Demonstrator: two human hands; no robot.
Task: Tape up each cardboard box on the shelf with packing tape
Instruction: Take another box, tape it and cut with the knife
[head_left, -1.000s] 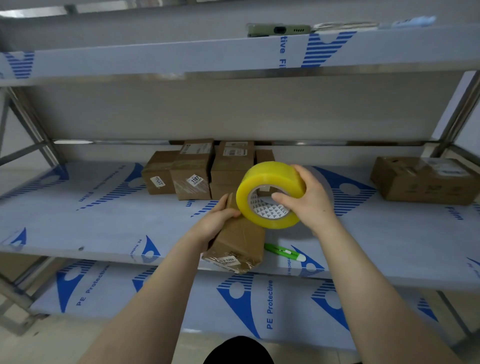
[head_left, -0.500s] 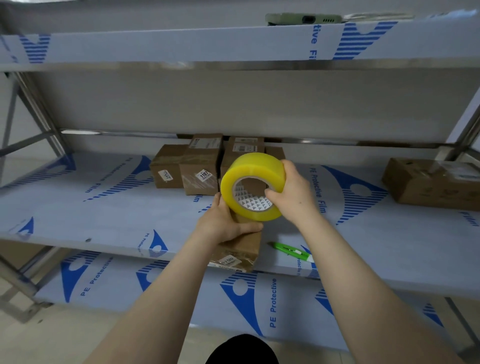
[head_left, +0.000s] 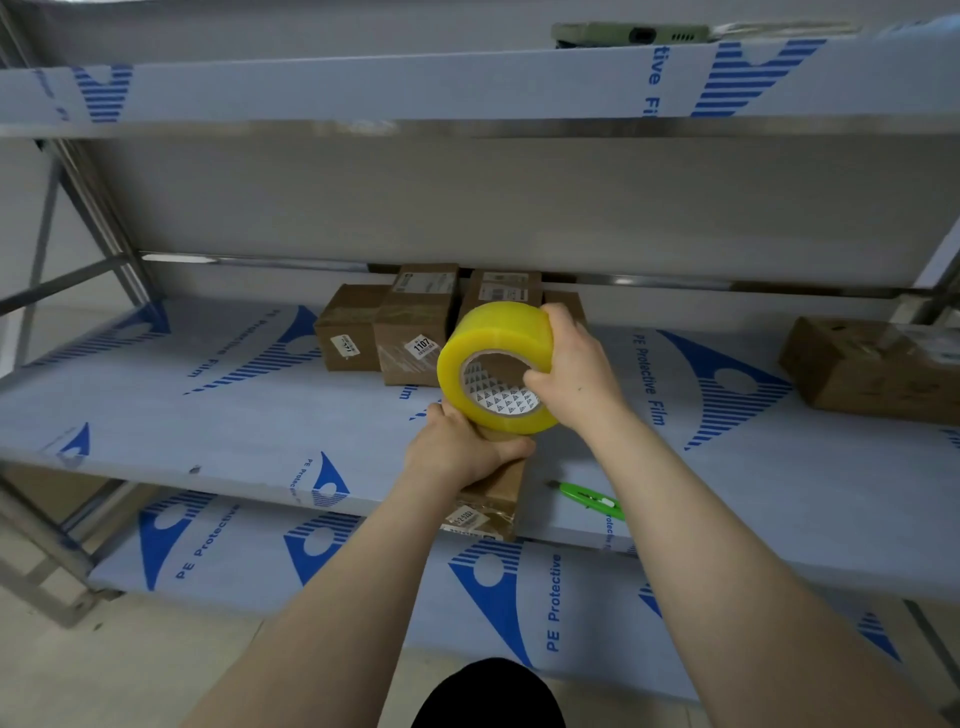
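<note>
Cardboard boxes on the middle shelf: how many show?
6: one under the left hand at the front edge, four clustered at the back, one far right. More may hide behind.

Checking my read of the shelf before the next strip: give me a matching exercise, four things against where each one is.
Things:
1. tape roll
2. green cutter
3. box labelled 1107
4. lone box

Places:
A. far right of the middle shelf
B. in the cluster at the back of the shelf
C. held in the right hand, above the box that the left hand grips
D. flat near the shelf's front edge, right of the gripped box

Pairs: 1-C, 2-D, 3-B, 4-A
</note>
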